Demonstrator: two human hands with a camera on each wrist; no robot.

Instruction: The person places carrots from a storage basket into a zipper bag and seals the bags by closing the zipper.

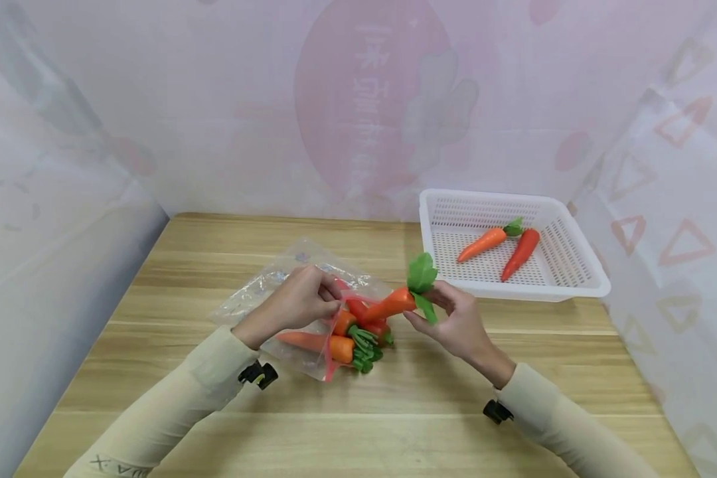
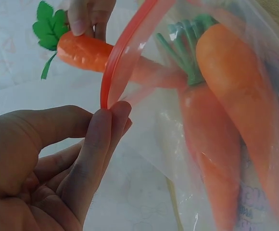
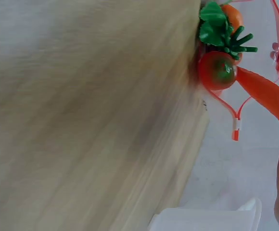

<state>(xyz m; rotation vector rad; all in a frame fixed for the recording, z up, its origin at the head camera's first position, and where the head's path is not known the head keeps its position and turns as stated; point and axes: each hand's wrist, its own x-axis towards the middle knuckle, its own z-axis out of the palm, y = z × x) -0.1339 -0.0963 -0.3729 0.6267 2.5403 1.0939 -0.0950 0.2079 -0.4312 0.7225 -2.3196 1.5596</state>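
In the head view, my left hand (image 1: 299, 297) pinches the red rim (image 1: 330, 369) of a clear bag (image 1: 252, 299), and my right hand (image 1: 455, 324) holds a leafy carrot (image 1: 396, 303) by its thick end at the bag's mouth; a white basket (image 1: 544, 291) stands beyond my right hand. In my left wrist view, the carrot's tip shows through the bag. In my right wrist view, it points to a red-and-green vegetable (image 3: 210, 70).
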